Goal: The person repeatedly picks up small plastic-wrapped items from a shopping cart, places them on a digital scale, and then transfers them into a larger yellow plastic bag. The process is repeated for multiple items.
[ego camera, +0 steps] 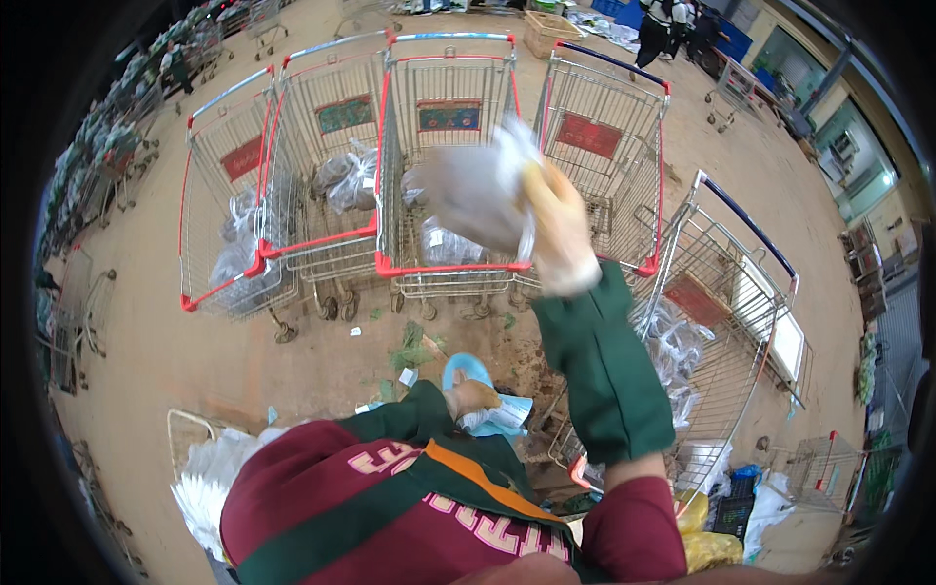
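My right hand [563,227], which looks gloved, grips the gathered neck of a clear plastic bag [475,194] with greyish-brown contents. Motion blurs the bag, and I cannot tell what is in it. It hangs over the front of a wire shopping cart [453,80] with red corners. Other knotted plastic bags [446,245] lie inside that cart. Close to my body, my left hand [472,398] holds light blue and white sheets [504,417], probably labels. Below it the toe of a light blue slipper [466,365] shows on the floor.
Shopping carts with bagged goods [245,256] [351,179] stand left; another cart [599,139] stands right of the middle one. A tilted cart [720,322] with bags is close on my right. White plastic bags [212,482] hang at my left. Leaf scraps [413,347] litter the floor.
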The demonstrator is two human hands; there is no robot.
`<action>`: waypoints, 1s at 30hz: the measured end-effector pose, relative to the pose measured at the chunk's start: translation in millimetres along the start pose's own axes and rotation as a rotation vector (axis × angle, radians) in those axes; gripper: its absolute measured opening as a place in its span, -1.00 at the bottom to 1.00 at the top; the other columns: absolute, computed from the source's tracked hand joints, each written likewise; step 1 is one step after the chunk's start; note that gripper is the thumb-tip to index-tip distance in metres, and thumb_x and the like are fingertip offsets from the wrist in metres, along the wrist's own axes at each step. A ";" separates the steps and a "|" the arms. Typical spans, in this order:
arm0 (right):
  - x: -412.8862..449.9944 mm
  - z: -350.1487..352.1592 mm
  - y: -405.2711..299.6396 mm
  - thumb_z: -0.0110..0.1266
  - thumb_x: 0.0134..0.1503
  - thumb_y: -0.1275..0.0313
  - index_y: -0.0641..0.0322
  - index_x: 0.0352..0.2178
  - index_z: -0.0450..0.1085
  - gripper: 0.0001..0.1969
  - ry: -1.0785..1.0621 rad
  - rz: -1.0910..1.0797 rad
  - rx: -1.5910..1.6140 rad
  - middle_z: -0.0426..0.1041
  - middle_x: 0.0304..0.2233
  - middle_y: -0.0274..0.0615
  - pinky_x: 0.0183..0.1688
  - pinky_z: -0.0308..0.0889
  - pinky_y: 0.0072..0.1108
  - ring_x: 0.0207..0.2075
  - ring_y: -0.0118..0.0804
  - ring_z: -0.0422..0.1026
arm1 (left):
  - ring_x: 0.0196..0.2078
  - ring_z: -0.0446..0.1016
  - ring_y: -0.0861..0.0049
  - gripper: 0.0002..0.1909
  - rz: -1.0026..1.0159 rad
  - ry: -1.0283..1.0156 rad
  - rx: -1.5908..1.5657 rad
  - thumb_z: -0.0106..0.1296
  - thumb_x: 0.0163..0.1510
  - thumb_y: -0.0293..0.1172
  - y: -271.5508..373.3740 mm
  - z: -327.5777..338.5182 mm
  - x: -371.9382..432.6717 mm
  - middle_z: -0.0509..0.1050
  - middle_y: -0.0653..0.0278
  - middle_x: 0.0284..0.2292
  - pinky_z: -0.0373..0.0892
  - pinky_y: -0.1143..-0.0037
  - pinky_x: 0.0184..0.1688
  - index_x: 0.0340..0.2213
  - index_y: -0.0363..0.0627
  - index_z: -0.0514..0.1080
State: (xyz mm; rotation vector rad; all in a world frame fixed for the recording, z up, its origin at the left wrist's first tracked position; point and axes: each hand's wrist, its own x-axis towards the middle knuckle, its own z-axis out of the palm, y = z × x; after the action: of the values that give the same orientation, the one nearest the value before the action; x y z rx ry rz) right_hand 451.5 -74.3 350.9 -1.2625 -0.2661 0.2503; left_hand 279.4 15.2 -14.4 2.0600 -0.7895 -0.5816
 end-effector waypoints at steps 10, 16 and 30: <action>-95.9 -374.0 16.2 -0.02 0.22 0.32 0.37 -0.05 0.36 -0.64 0.344 -0.199 -0.289 0.43 -0.05 -0.13 -0.03 0.28 -0.56 -0.07 -0.31 0.42 | -0.35 0.41 0.62 -0.73 -0.181 -0.015 -0.469 0.04 0.08 -0.30 46.6 -59.2 60.5 0.50 0.18 -0.43 0.33 0.57 -0.26 -0.35 -0.33 0.48; -233.9 -508.8 222.0 0.24 -0.24 -0.23 0.43 0.03 0.28 -0.01 0.600 1.190 -0.694 0.40 -0.05 0.10 0.08 0.23 -0.39 0.05 -0.13 0.34 | -0.39 0.33 0.76 -0.77 -0.675 -0.398 -0.870 0.07 0.10 -0.37 42.0 -86.1 118.5 0.45 0.40 -0.44 0.26 0.67 -0.34 -0.34 -0.36 0.48; -347.7 -402.7 231.5 0.03 -0.05 0.35 0.26 -0.18 0.45 -0.63 1.354 0.611 -0.508 0.51 -0.29 0.11 -0.18 0.34 -0.40 -0.30 -0.05 0.50 | -0.31 0.38 0.71 -0.72 -0.588 -0.659 -0.805 0.02 0.14 -0.33 130.7 -76.0 193.1 0.49 0.34 -0.34 0.28 0.64 -0.21 -0.24 -0.34 0.47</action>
State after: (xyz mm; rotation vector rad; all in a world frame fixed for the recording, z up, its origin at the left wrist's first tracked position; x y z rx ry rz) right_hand 248.7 -485.6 -4.6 -1.7185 1.2991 -0.2112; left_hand 420.2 -140.2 112.7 1.2987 -0.1809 -1.6509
